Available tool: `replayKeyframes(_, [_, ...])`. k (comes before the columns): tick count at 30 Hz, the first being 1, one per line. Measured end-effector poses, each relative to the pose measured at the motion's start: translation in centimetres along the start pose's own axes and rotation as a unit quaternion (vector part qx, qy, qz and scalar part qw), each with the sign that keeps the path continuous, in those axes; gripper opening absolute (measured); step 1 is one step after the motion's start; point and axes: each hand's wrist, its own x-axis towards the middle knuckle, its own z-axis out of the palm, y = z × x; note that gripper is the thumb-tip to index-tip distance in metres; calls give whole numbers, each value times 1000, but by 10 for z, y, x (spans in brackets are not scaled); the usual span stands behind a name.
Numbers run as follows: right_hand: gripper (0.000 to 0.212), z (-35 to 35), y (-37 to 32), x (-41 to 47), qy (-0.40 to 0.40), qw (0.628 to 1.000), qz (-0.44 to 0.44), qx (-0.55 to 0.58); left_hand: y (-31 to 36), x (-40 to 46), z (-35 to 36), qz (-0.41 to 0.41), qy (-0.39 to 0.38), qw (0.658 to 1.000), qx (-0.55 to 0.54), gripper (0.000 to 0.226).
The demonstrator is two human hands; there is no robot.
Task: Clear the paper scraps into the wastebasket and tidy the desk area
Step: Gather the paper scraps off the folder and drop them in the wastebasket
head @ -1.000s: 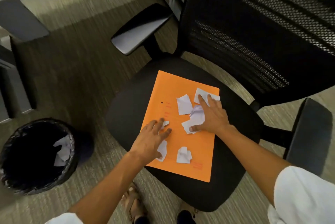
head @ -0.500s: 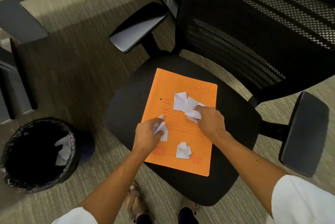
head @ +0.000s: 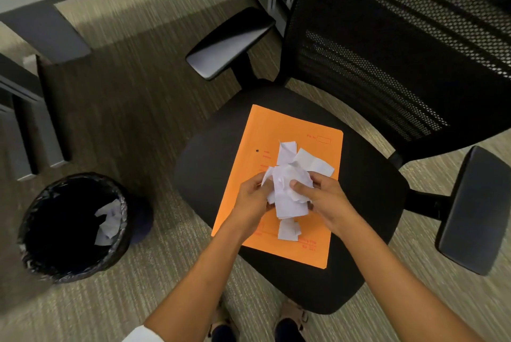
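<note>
A bunch of white paper scraps is gathered between my left hand and my right hand, both closed on it above an orange folder. The folder lies flat on the seat of a black office chair. One scrap shows just below the bunch; I cannot tell whether it rests on the folder or hangs from the bunch. A round wastebasket with a black liner stands on the carpet to the left, with white scraps inside.
The chair's mesh back rises at the right, with armrests at the far left and near right. Grey desk legs stand at the left edge. My feet are under the seat's front.
Both hands swept the loose scraps off the folder, came together and lifted them into one bunch. The folder now shows bare orange where scraps lay.
</note>
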Motion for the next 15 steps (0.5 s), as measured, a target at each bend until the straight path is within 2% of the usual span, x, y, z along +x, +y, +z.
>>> replayKeyframes(3, [33,4,7,10,60,998,-10,-22,3,-3,-2,-49,-39,996,-70,38])
replayKeyframes(5, [42,4,8,12,83,989,-46,-109,-1,-2,-6,-28,-38,999,-23,36])
replayKeyframes(7, [46,7,9,8,88,967,-92,-219,-6,-1,-8,14,-2,999,45,28])
replayKeyframes(9, [51,9,6,5,64,946,-135,-286,-10,1,-7,39,40,996,67,16])
replayKeyframes(11, [63,6,3,4,14,940,-138,-311,-11,2,-8,39,70,994,71,7])
replayKeyframes(13, [73,-2,0,7,-22,949,-108,-296,-12,5,-17,28,110,991,72,10])
replayKeyframes(15, [71,-12,-1,14,22,945,-121,-304,-16,8,-32,21,161,982,93,9])
